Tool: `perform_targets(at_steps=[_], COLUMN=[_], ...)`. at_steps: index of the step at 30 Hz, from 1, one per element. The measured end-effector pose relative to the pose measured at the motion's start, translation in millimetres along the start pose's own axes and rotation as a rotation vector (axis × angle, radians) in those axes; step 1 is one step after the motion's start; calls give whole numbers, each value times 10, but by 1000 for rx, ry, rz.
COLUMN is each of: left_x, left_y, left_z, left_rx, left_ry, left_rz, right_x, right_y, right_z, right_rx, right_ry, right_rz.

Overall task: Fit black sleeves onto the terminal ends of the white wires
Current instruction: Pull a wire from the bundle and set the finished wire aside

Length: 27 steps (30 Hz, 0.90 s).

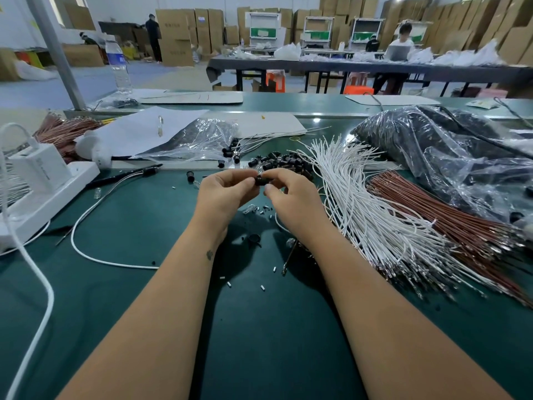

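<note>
a factory floor: stacked cardboard boxes (176, 36), long worktables (375, 69), heaped wire bundles (375, 203).

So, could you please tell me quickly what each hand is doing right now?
Left hand: fingers curled, pinching the black sleeve.
Right hand: fingers curled, pinching the same black sleeve.

Bench mat (144, 284) is showing dark green, plain, with white specks and a white cable (86, 249) looping over it. Black sleeve (261, 180) is sitting between the hands, more black sleeves (277, 163) piled behind; white wires (360, 197) are fanning out beside a reddish-brown wire bundle (432, 209). Clear plastic bags (447, 151) are showing black contents, the power strip (43, 192) is looking white, and orange stools (275, 80) are standing out against brown cartons (176, 36).
</note>
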State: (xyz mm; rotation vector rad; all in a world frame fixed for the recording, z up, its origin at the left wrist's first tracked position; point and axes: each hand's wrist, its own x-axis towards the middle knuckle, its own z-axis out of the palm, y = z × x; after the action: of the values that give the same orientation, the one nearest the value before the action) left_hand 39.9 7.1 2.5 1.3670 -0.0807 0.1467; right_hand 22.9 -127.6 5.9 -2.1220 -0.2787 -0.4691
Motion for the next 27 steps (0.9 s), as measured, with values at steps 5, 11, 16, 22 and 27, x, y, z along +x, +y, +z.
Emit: perform_targets(at_steps=[5,11,16,22,27], left_x=[-4,10,-74,-18,-42], left_y=[42,61,69,30,52], left_z=[-38,-206,50,-46,0], left_rx=[152,818,1068,1041,893], left_ry=[194,556,169,243,72], left_rz=[80,143,662,515,460], right_x=[18,24,10,33,16], right_y=[11,76,3,59,51], right_z=[-30,-104,-59,-66,-46], right_rx=[-271,-383,-243,-259,-196], right_ry=[8,48,6,21,0], right_rz=[-32,26,-64,-52,-100])
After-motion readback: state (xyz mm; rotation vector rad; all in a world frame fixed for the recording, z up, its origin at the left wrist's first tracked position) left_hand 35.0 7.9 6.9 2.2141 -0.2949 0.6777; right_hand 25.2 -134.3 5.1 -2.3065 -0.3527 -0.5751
